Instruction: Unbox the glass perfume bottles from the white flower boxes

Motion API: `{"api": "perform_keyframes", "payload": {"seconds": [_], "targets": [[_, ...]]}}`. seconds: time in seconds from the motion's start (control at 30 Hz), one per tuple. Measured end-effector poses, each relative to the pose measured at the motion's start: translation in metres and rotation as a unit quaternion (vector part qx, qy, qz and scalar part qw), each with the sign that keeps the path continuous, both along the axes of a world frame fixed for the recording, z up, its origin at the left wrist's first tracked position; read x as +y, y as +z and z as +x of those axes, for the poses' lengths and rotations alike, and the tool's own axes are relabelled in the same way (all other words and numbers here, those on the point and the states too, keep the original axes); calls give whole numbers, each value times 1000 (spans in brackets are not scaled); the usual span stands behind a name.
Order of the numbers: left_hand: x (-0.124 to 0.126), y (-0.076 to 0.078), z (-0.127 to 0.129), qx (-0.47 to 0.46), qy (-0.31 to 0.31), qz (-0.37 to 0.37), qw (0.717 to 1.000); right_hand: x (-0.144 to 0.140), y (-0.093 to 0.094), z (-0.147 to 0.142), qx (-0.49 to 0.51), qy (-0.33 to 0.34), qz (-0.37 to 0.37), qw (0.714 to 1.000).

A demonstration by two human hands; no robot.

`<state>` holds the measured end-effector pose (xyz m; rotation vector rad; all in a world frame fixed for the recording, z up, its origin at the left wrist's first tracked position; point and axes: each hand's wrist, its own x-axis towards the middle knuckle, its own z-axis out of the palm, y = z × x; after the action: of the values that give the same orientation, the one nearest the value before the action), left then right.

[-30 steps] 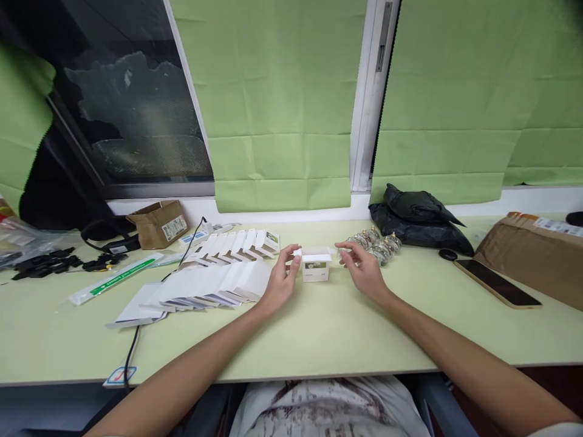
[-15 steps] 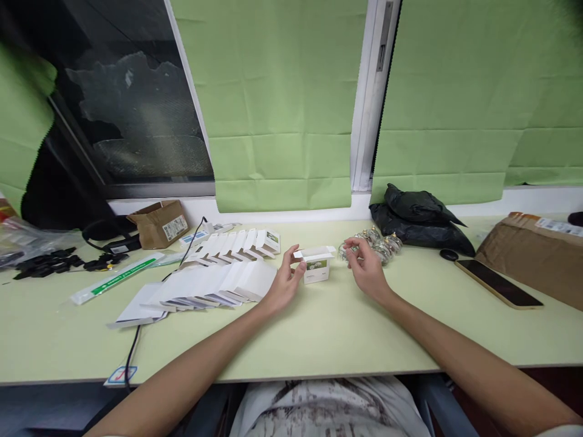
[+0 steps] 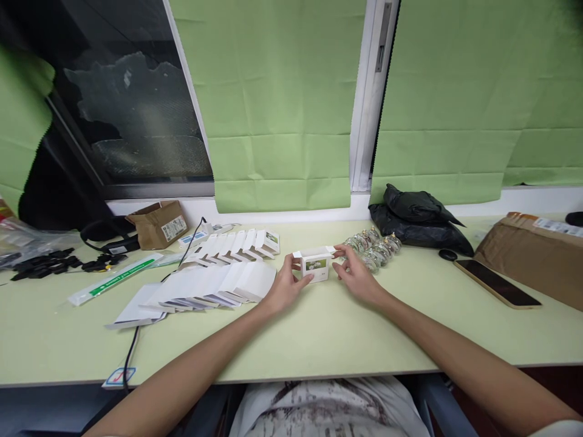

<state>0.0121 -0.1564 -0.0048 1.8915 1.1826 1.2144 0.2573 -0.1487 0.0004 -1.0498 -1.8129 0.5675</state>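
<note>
A small white carton (image 3: 316, 266) with a green picture on its front stands on the pale green table (image 3: 319, 328), its top flaps open. My left hand (image 3: 286, 284) grips its left side. My right hand (image 3: 354, 274) touches its right side, fingers at the flap. Just right of my right hand lies a cluster of small clear glass jars (image 3: 373, 247). Left of my left hand, flat white cartons (image 3: 200, 288) are fanned out, with a row of folded cartons (image 3: 239, 244) behind them.
A black plastic bag (image 3: 419, 221) lies at the back right, with a phone (image 3: 496, 283) and a brown parcel (image 3: 532, 255) further right. At the back left sit a small cardboard box (image 3: 159, 223), black cables (image 3: 54, 262) and a long wrapped strip (image 3: 113, 278).
My right hand went to the glass jars, then came back to the carton's right side. The carton now faces me more squarely between both hands.
</note>
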Motion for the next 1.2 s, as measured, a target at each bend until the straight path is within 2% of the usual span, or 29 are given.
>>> {"api": "perform_keyframes", "payload": {"seconds": [0.23, 0.43, 0.63, 0.77, 1.03, 1.2], "targets": [[1, -5, -1, 3, 13, -11, 1000, 0, -4, 0, -42, 13, -19, 999], [4, -9, -3, -8, -1, -4, 1000, -3, -1, -2, -61, 31, -44, 997], [4, -9, -1, -34, -31, -18, 999, -1, -1, -2, -78, 5, -70, 994], [3, -8, 0, -32, -54, -11, 998, 1, -2, -2, -61, 11, -67, 996], [0, -6, -1, -1, -40, -24, 999, 9, -8, -1, -34, -1, -63, 997], [-3, -1, 0, 37, -68, -23, 997, 14, -12, -3, -20, -13, -81, 996]]}}
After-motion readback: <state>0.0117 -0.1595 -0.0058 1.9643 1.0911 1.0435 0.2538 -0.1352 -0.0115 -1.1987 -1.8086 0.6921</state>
